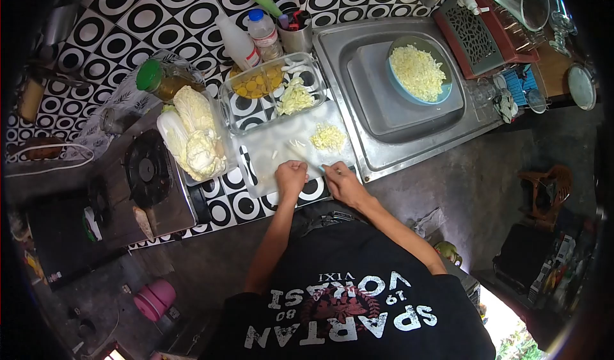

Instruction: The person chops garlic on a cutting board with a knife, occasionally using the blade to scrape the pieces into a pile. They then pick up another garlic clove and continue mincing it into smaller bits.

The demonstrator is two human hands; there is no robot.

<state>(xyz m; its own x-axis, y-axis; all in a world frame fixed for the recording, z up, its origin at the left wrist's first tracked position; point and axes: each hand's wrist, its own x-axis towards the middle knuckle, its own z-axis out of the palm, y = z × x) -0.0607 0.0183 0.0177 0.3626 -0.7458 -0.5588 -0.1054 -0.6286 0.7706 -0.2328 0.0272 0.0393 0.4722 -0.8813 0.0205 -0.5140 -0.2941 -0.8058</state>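
Observation:
My right hand [341, 182] is closed around a knife [312, 167], with a bit of teal handle showing at the fingers. The blade is pale and hard to make out over the white cutting board [262, 149]. To its left, my left hand [291, 177] rests on the board with curled fingers; whatever they hold is hidden. Beyond the hands lies a small heap of chopped cabbage [327, 137], with a few loose slivers [296, 146] nearby. Behind the board stands a clear divided container [225, 104] holding sliced carrots [259, 81] and cut cabbage [297, 96].
Napa cabbages [195, 136] fill a tray on the left, beside a gas stove [148, 168]. On the right is a steel sink [358, 158] with a bowl of chopped cabbage [419, 72] over it. Bottles [264, 33] and a utensil cup [296, 40] stand at the back.

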